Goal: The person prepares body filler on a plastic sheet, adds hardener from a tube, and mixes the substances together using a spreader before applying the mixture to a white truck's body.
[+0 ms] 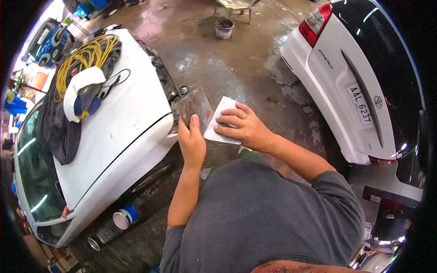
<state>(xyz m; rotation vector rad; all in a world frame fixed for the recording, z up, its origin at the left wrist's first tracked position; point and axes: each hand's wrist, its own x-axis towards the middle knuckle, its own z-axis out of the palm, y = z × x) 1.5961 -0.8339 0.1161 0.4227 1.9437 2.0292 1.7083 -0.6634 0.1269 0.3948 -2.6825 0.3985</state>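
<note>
Both our hands are loaded, held up in front of the torso, near each other but apart. Left hand is clamped on a smoky see-through sheet, thumb on the near face, fingers behind it. Right hand grips a white rectangular pad, fingers across its upper face; we can't see the thumb. Sheet is tilted, pad just to its right; can't tell if their edges touch. Both are above the wet-looking floor, between two vehicles. On our left: white hood carrying a yellow coil and dark cloth. On our right: white vehicle rear. Ahead on the floor: a bucket. Lower left: a blue-and-white tub.
</note>
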